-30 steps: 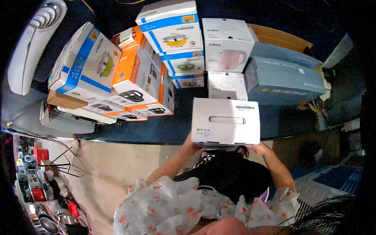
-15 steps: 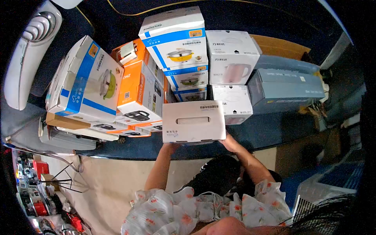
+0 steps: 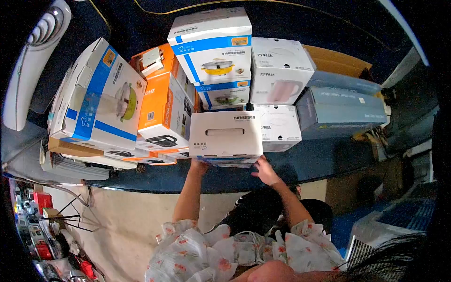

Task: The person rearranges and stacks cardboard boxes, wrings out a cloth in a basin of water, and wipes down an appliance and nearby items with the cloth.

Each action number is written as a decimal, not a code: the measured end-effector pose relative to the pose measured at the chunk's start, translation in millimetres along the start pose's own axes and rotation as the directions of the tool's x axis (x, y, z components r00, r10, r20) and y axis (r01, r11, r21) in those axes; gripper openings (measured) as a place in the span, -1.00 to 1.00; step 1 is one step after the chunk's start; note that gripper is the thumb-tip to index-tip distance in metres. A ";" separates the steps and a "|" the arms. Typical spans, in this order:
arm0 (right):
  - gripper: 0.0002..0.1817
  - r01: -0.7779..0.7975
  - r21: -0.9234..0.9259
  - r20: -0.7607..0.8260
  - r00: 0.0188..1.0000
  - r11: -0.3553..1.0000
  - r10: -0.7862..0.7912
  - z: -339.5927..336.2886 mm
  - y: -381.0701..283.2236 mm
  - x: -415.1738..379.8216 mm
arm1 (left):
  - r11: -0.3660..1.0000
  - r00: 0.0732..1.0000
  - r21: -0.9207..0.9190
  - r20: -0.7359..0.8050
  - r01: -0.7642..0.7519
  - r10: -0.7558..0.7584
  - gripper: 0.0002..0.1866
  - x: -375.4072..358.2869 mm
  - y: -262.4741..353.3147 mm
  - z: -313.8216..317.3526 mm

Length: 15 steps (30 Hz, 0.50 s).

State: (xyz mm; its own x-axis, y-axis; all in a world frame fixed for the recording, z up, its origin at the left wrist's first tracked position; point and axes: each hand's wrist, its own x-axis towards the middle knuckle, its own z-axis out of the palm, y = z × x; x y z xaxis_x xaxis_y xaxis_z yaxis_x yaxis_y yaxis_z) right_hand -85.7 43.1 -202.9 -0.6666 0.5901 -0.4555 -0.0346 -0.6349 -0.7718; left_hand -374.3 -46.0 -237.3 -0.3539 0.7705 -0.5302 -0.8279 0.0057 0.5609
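A white box with a handle slot in its top stands at the front of the dark table, against the stacked boxes. My left hand is at its lower left corner, its fingers mostly hidden by the box. At the lower right corner is my right hand, its fingers apart and the fingertips near or touching the box's front. Behind it rises a stack of white and blue cooker boxes.
White kettle boxes and a grey-blue box stand to the right. Orange boxes and a large white-blue box are on the left. The dark table's front edge runs before me.
The white box has moved back toward the stack and slightly left, with more of its front showing. My right hand has loosened, its fingers now spread.
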 end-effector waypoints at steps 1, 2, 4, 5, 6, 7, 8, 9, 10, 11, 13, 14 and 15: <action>-0.38 -0.064 0.035 0.016 0.998 0.997 0.064 1.8 -2.1 -2.7 | 0.998 0.999 0.057 -0.046 -0.023 0.025 -0.51 -12.4 3.3 13.8; -0.35 -0.130 0.068 0.032 0.991 0.989 0.128 4.0 -4.5 -5.6 | 0.992 0.995 0.114 -0.088 -0.045 0.055 -0.49 -27.2 3.9 28.8; -0.33 -0.308 0.370 0.108 0.951 0.877 0.288 14.0 -18.6 -14.6 | 0.999 0.993 0.053 -0.114 -0.013 0.019 -0.47 -46.1 5.6 56.2; -0.41 -0.277 0.364 0.137 0.960 0.889 0.243 17.4 -25.7 -18.7 | 0.997 0.994 -0.065 -0.099 0.049 -0.055 -0.45 -53.4 3.4 61.2; -0.45 -0.210 0.379 0.142 0.976 0.901 0.168 19.0 -24.2 -15.1 | 0.977 0.988 -0.182 -0.082 0.112 -0.129 -0.44 -57.2 -0.2 63.4; -0.49 -0.147 0.394 0.145 0.985 0.907 0.096 22.1 -21.6 -10.3 | 0.970 0.997 -0.231 0.003 0.081 -0.082 -0.43 -46.2 -7.2 60.2; -0.52 -0.084 0.409 0.148 0.989 0.909 0.025 24.1 -20.2 -5.6 | 0.970 0.995 -0.227 -0.032 0.087 -0.097 -0.41 -37.1 -7.9 56.1; -0.58 -0.110 0.444 0.077 0.993 0.889 0.084 27.2 -26.3 -5.1 | 0.970 0.992 -0.225 -0.066 0.092 -0.110 -0.39 -35.2 -2.8 61.5; -0.58 -0.115 0.456 0.058 0.993 0.883 0.099 30.0 -30.5 -5.6 | 0.970 0.988 -0.221 -0.098 0.096 -0.120 -0.38 -35.0 1.9 67.1; -0.58 -0.116 0.468 0.041 0.993 0.876 0.110 32.5 -35.0 -5.4 | 0.973 0.988 -0.198 -0.077 0.117 -0.135 -0.34 -41.0 6.9 69.8; -0.59 -0.107 0.460 -0.038 0.989 0.881 0.140 33.5 -39.6 0.0 | 0.930 0.996 -0.363 -0.040 0.058 -0.077 -0.33 -41.2 1.3 64.3; -0.60 -0.103 0.507 -0.037 0.989 0.856 0.141 31.3 -36.6 3.7 | 0.898 0.999 -0.439 -0.022 0.033 -0.048 -0.33 -41.4 -3.9 58.1; -0.60 -0.101 0.555 -0.035 0.989 0.826 0.145 32.4 -35.7 4.5 | 0.948 1.000 -0.317 -0.009 0.003 -0.006 -0.32 -46.1 -9.9 57.4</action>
State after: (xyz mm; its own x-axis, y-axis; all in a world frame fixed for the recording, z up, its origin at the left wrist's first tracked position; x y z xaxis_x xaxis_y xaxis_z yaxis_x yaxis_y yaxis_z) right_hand -111.5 52.3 -163.0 -0.6383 0.5091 -0.5774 -0.3741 -0.8607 -0.3453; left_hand -324.8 -45.0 -182.0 -0.3527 0.7648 -0.5392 -0.9242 -0.1944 0.3288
